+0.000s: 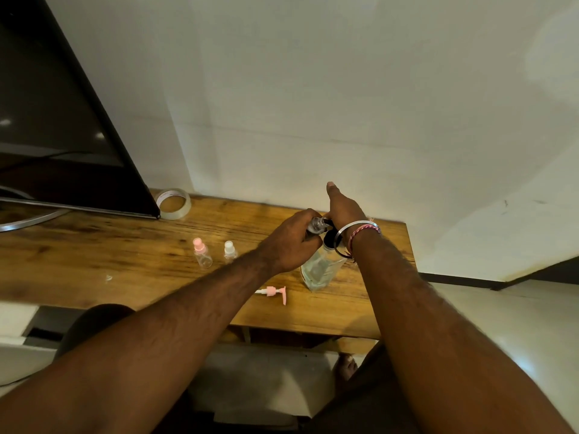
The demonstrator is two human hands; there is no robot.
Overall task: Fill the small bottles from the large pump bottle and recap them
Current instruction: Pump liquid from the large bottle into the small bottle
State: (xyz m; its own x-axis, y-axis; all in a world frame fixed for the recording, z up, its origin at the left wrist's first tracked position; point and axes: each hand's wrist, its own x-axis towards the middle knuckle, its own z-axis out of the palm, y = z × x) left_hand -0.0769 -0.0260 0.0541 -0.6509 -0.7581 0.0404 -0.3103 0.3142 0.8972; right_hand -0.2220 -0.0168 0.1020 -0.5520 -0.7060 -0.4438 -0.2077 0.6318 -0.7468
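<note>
From your head camera, your left hand (289, 242) curls around a small clear bottle (315, 227), holding it tilted against the black pump top (329, 236) of the large clear bottle (319, 270), which stands on the wooden table (125, 264). Your right hand (343, 208) rests over that pump top with the thumb stretched upward; whether its other fingers grip anything, you cannot tell. Left of the hands stand two small bottles, one pink-capped (202, 253), one white-capped (229, 250). A loose pink pump (274, 292) lies just in front. A tape roll (173, 203) sits beside the dark screen (62, 120).
</note>
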